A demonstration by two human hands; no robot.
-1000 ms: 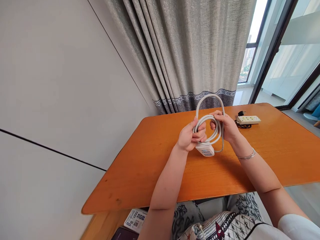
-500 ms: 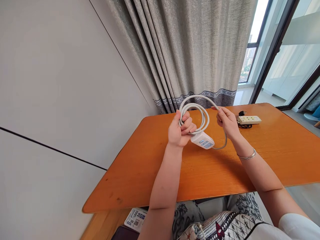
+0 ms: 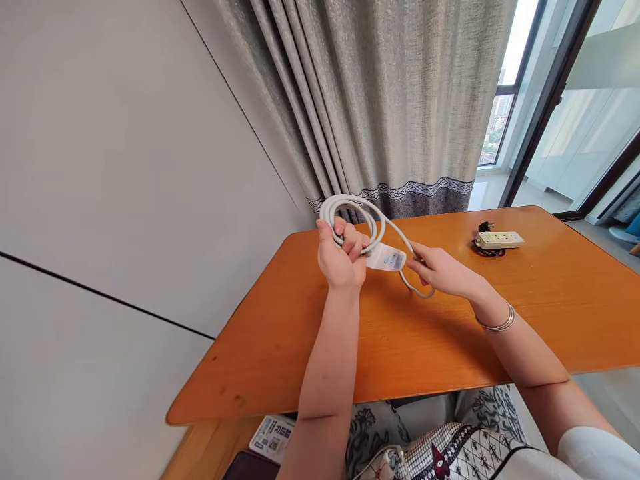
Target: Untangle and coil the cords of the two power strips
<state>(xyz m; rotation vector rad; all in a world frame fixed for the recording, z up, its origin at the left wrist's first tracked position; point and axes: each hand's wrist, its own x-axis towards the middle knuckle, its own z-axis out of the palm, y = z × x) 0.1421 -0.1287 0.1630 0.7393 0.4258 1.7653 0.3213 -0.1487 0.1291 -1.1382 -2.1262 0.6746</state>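
Since the earlier frames, both hands have shifted toward the left and far edge of the table: the left hand has carried the coiled white cable from above the table's middle to a spot near the curtain, and the right hand has dropped lower and slid along the loose run of the cable.

Left hand: clenched around the coil, fingers wrapped over several turns, thumb side up. The coil stands upright above the fist, clear of the table. The white power strip body hangs from the coil just beside the left fingers, its labelled face turned up toward the camera.

Right hand: thumb and forefinger pinch the single loose strand of the same cable just to the right of the power strip body. Below this pinch, the strand droops in a small loop that reaches the surface of the orange wooden table. A silver bangle sits on the right wrist.

Surroundings: a second power strip, cream-coloured with a black plug and cord, lies flat on the far right part of the table, well apart from both hands. A grey curtain with a patterned dark hem hangs behind the table's far edge. A plain wall panel stands to the left.
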